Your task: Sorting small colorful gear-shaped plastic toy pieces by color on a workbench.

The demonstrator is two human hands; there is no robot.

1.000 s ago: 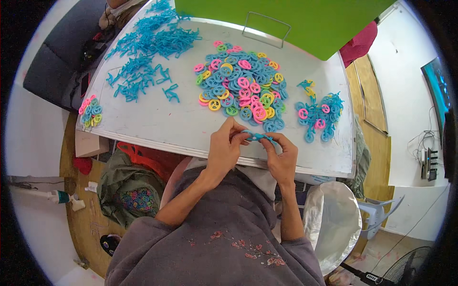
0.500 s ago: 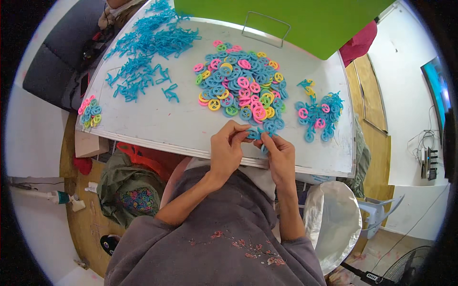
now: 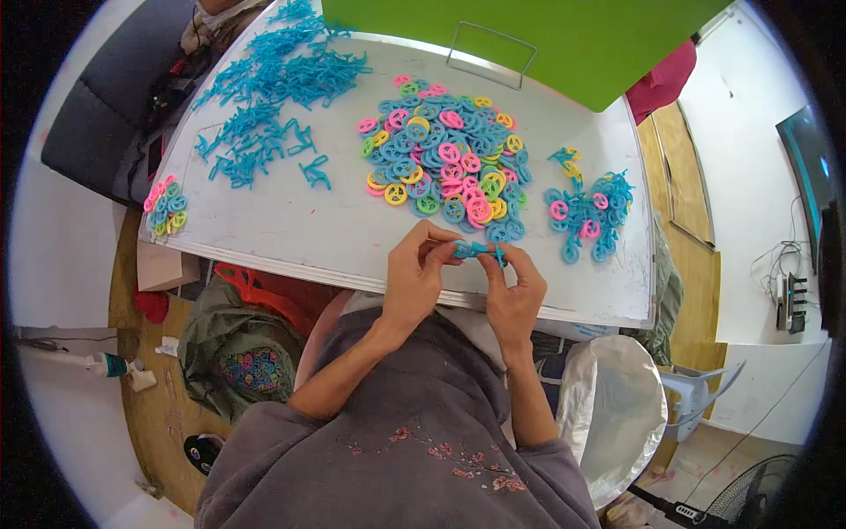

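Over the table's front edge, my left hand (image 3: 412,271) pinches a small blue plastic wheel (image 3: 462,250) between thumb and fingertips. Facing it, my right hand (image 3: 516,291) grips a blue forked plastic piece (image 3: 499,254). The two parts touch or overlap; whether they are joined is hidden by the fingers. Just beyond my hands spreads a big pile of plastic wheels (image 3: 441,159) in blue, pink, yellow and green. On the right lies a smaller heap of blue forked pieces with wheels on them (image 3: 592,216).
Loose blue forked pieces (image 3: 291,70) cover the far left of the white table (image 3: 326,225). A few wheels (image 3: 166,208) sit at its left corner. A green panel (image 3: 529,35) with a wire handle stands behind. Below are a green sack (image 3: 231,353) and a silvery bag (image 3: 617,414).
My right hand has turned and drawn slightly right, so the blue forked piece now shows upright at its fingertips. My left hand has barely shifted. The piles look the same.
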